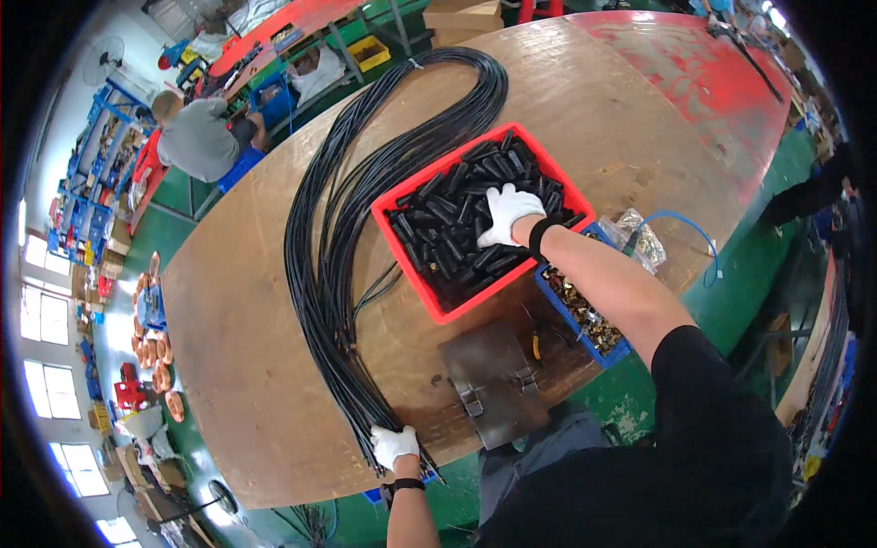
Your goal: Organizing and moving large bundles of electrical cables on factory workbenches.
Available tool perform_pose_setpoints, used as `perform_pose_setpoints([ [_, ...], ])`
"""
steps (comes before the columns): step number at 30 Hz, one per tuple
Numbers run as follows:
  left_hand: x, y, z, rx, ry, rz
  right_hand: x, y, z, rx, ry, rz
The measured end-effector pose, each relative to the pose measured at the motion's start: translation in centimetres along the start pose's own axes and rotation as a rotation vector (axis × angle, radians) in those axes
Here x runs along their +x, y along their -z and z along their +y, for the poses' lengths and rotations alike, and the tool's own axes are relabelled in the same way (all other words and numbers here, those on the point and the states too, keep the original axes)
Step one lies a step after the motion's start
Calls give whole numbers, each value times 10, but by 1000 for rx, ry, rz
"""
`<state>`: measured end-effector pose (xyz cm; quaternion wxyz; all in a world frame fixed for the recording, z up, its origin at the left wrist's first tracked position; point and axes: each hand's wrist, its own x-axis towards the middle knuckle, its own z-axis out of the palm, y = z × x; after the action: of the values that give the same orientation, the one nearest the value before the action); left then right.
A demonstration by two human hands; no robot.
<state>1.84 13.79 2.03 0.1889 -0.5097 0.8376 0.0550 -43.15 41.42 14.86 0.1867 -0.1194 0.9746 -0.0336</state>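
Note:
My left hand, in a white glove, is closed round the near ends of a bundle of long black cables at the table's front edge. The bundle runs away from me and loops back at the far side. My right hand, also gloved in white, reaches into a red plastic bin. Its fingers are apart and touch the short black tubular pieces heaped there. No piece shows clearly in its grasp.
A blue bin of small brass-coloured parts stands beside the red one, partly under my right forearm. Near me lie a dark metal plate and a yellow-handled tool. A clear bag lies right. A seated person works far left.

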Motion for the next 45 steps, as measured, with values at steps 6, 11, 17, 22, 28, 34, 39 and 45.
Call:
perform_pose_setpoints([
  [6, 0, 8, 19, -66, 75, -11, -1, -32, -13, 80, 20, 114],
  [11, 9, -8, 35, -120, 129, -29, -16, -29, -42, 9, 135, 94],
  [17, 11, -21, 25, -223, 148, 20, -9, -53, -26, 44, 186, 181],
  [22, 37, -48, -14, -951, 56, -120, 10, -48, -12, 63, 322, 122],
  [28, 31, -19, -25, -1546, 194, -550, 26, -26, -5, 88, 382, 172],
  [34, 34, -24, -37, -1548, 102, -562, 15, -24, -24, -121, 400, -9],
  [39, 41, -40, -41, -1506, 106, -549, 9, -21, -40, -129, 440, 31],
  [45, 33, -23, -30, -1534, 105, -603, 17, -17, -32, -108, 466, 49],
])
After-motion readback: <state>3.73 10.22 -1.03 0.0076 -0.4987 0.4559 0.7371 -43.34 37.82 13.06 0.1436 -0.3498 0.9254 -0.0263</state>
